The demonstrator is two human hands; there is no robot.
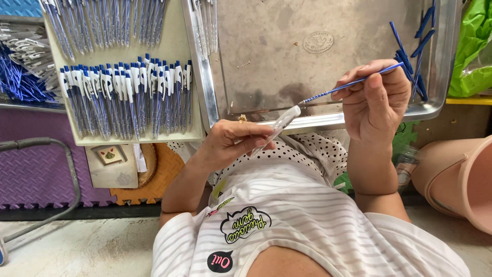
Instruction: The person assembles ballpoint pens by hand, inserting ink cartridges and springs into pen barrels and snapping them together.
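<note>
My left hand grips a clear plastic pen barrel, pointed up and to the right. My right hand pinches a thin blue ink refill whose tip points down-left towards the barrel's open end. The tip and the barrel mouth are close, a small gap between them. Both hands hover over the near rim of a large metal tray.
Several blue refills lie in the tray's right corner. A cream tray on the left holds rows of finished blue-and-white pens. A green plastic bag and a pink bucket are at right. Purple foam mat lies at left.
</note>
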